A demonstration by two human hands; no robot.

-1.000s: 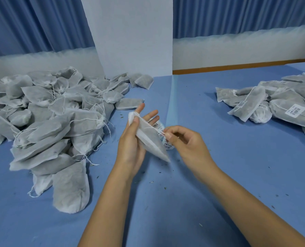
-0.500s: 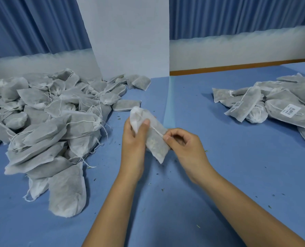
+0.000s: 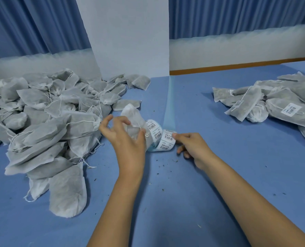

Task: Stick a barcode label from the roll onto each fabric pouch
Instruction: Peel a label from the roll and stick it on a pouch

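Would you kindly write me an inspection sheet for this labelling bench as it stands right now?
Surface: blue table, dusted with small dark crumbs near the hands.
Job's things: label roll on the table, its strip peeled out; one fabric pouch in hand; unlabelled heap at left; labelled pile at right, barcodes showing.
Clutter: loose drawstrings trail from the left heap.
Grippers: left hand holds the pouch; right hand pinches the strip's end with its fingers.
Cables: nothing seen.
Surroundings: white pillar, blue curtains, white wall behind.
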